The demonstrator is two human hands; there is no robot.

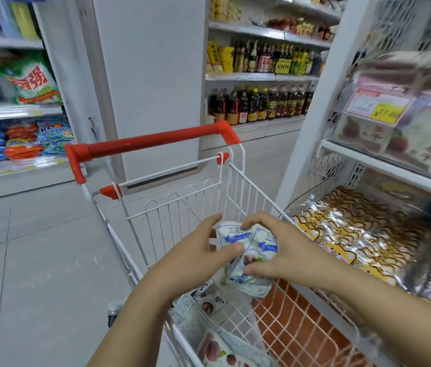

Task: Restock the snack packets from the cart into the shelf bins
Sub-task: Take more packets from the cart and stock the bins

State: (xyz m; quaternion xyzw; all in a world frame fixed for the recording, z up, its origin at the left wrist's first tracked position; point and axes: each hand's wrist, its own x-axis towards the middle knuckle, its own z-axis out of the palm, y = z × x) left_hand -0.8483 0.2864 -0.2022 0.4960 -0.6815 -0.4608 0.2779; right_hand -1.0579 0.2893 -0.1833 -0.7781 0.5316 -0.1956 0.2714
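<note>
Head view, shop aisle. The white wire cart (pixel 110 192) with its red handle (pixel 153 140) stands directly ahead of the person, its right side just beside the shelving.

Held item: snack packets (pixel 246 247), a small bundle, white with blue print. It is in the air over the cart's basket, above the rim, between both hands. The count cannot be told (at least two faces show). The long axis runs roughly away from the person. The far end points toward the handle; the near end droops toward the basket and slightly right. Printed faces are turned up toward the camera.

On the left hand (pixel 198 252), the thumb lies across the bundle's left face. Its fingers (pixel 215 221) are loosely spread and reach round the far-left edge, pinching that side.

On the right hand (pixel 280 250), the fingers curl over the far top edge with the thumb against the near part, gripping the bundle from the right.

Spare packets (pixel 203 321) of the same print lie in the basket bottom near the person, overlapping one another.

To the right, a low shelf bin (pixel 302 198) holds gold-and-yellow packets (pixel 355 234) in rows. The held bundle is near its left edge, not over it. A price tag (pixel 378 107) hangs on the bin above. Bottles (pixel 262 102) line the far shelves, and detergent bags (pixel 31 83) sit on the left shelves.
</note>
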